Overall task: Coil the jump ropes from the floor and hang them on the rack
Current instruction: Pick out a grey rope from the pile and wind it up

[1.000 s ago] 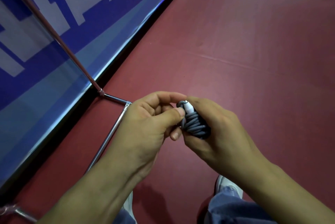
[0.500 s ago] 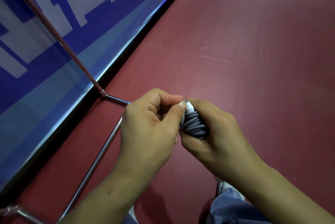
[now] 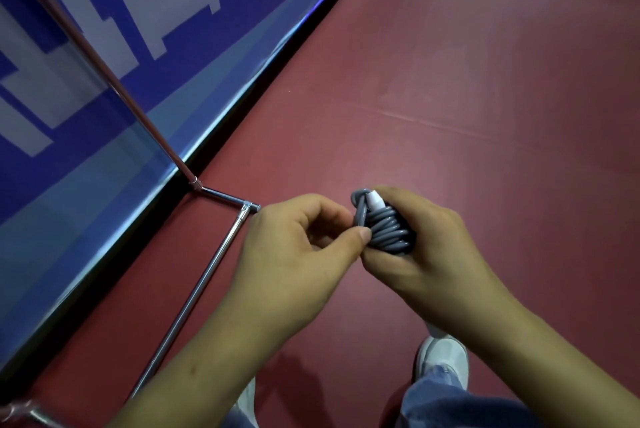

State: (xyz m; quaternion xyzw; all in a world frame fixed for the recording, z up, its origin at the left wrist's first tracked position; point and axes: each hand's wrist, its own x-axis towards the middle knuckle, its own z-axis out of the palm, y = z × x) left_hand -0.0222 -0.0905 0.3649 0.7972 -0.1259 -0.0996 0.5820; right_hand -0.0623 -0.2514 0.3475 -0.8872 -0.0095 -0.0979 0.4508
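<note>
Already wound tight, the light, springy grey rope point(image 3: 386, 232) sits clasped in the right hand point(image 3: 426, 251) while the left hand point(image 3: 298, 254) pinches its side; I would grip across the coils.

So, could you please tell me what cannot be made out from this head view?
- Grey jump rope coil: its far side and most of the white handle are hidden inside the right hand.
- Left hand: the curled fingers hide whether it pinches a loose rope end.
- Metal rack: its top and any hooks are cut off by the picture's edges.
</note>
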